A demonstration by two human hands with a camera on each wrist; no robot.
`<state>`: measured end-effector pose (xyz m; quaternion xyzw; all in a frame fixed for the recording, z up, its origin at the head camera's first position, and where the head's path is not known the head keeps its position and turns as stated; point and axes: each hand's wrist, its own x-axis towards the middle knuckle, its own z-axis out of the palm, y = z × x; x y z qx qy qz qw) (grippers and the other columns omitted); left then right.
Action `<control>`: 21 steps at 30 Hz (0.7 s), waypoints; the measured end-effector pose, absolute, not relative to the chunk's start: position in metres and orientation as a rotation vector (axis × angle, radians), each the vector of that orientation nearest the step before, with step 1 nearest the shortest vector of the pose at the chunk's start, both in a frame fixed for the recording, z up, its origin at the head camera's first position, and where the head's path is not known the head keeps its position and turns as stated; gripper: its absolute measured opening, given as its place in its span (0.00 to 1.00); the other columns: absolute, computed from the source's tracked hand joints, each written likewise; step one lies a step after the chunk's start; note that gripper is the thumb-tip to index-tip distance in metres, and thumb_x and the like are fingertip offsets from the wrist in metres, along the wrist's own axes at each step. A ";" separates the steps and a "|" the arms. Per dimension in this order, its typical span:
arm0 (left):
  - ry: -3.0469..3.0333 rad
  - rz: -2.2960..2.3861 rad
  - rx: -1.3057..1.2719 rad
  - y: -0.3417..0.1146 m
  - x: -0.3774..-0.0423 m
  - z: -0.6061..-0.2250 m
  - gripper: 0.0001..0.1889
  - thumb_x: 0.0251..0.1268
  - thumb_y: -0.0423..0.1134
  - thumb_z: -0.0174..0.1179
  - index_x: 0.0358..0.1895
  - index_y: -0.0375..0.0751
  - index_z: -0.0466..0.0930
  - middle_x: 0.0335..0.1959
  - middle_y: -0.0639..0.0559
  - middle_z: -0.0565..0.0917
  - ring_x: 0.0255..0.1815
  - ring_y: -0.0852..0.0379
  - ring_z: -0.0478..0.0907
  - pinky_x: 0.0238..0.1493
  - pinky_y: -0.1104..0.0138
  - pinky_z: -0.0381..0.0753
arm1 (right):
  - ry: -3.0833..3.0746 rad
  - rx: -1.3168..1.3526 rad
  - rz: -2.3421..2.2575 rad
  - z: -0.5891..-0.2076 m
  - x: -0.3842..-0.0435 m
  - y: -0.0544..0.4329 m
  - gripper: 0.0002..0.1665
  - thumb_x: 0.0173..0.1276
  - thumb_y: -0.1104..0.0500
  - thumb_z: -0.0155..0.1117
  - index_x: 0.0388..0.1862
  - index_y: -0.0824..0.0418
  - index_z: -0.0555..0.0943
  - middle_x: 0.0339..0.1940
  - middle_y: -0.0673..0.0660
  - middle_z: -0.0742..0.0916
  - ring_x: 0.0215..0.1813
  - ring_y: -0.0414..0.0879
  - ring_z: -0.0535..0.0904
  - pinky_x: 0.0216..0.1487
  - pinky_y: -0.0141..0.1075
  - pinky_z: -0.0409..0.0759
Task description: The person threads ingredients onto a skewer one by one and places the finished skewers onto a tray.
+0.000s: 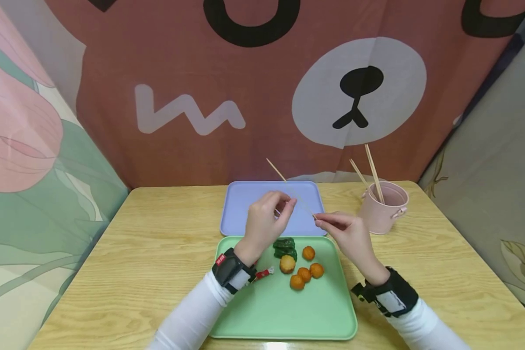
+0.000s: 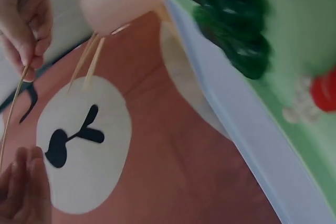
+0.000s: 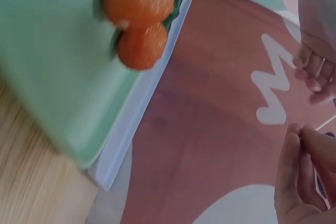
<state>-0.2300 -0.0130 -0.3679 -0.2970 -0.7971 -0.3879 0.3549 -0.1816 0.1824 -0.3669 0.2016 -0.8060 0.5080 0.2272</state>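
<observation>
A thin bamboo skewer (image 1: 276, 169) slants up and left above the blue tray (image 1: 236, 209). My right hand (image 1: 347, 238) pinches its lower end between thumb and fingertips, and the same pinch shows in the right wrist view. Close beside the shaft, my left hand (image 1: 264, 221) has loosely bent fingers, with nothing visible gripped in them. Below, a green tray (image 1: 288, 321) carries several small orange balls (image 1: 304, 274), a larger yellowish ball (image 1: 287, 264), dark green leafy pieces (image 1: 285, 247) and a red piece with a whitish end (image 1: 264, 273), partly hidden by the left wrist.
A pink bucket (image 1: 382, 214) stands at the back right with several skewers (image 1: 374, 172) leaning in it. The wooden table (image 1: 157, 253) extends to both sides of the trays. Behind it hangs a brown cloth (image 1: 192, 160) with a bear's face.
</observation>
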 end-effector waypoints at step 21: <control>-2.768 -0.322 -1.320 0.013 -0.245 -0.382 0.18 0.52 0.45 0.69 0.48 0.46 0.83 0.46 0.52 0.83 0.46 0.55 0.75 0.51 0.68 0.74 | -2.201 0.408 1.232 -0.388 -0.189 0.237 0.10 0.55 0.74 0.68 0.38 0.69 0.86 0.34 0.66 0.88 0.34 0.26 0.82 0.34 0.19 0.79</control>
